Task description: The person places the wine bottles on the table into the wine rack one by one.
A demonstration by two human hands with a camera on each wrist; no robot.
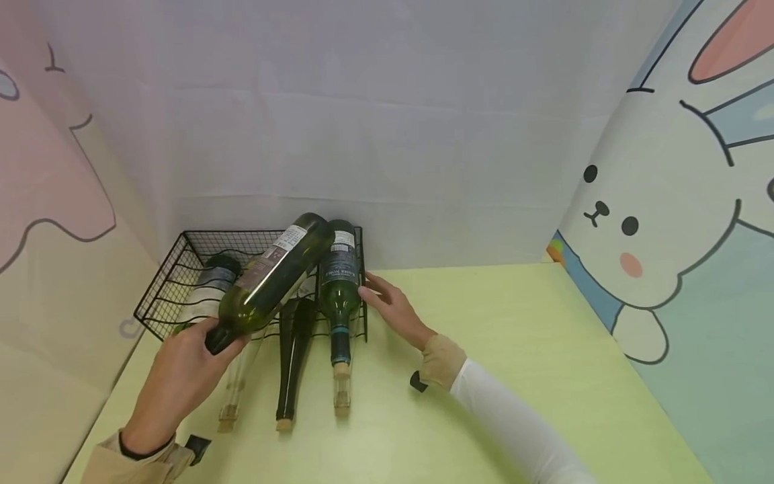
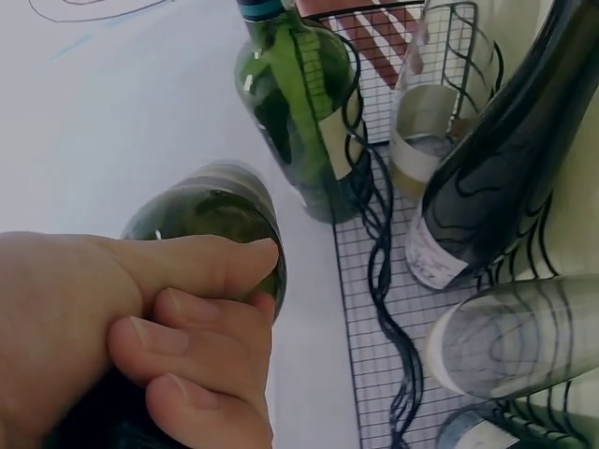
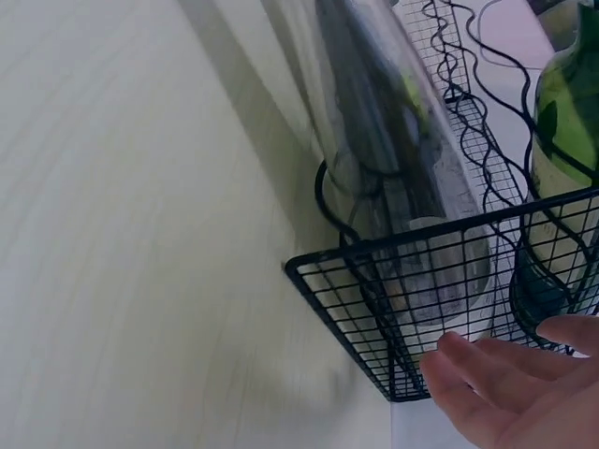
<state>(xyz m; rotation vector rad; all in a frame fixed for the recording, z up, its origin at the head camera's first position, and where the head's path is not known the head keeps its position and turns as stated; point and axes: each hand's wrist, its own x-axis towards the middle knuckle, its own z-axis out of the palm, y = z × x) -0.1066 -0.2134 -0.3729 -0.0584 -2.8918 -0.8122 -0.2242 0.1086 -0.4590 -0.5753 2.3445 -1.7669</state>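
My left hand (image 1: 181,373) grips the neck of a green wine bottle (image 1: 272,275), thumb and fingers curled round it. The bottle tilts over a black wire bottle rack (image 1: 365,323), its base up and to the right. In the left wrist view, the same bottle (image 2: 211,210) shows beyond the thumb. My right hand (image 1: 396,312) is at the right side of the rack, fingers extended; in the right wrist view its fingertips (image 3: 449,346) are right at the mesh. Beside that side lies a green bottle (image 1: 340,296) with a blue neck band and a cork.
A dark slender bottle (image 1: 295,349) lies in the rack, neck toward me. Corked clear bottles (image 1: 342,396) lie lower down, and a white-labelled bottle (image 1: 208,292) sits at the left. The rack stands on a pale yellow table (image 1: 514,336) against a white curtain (image 1: 423,134).
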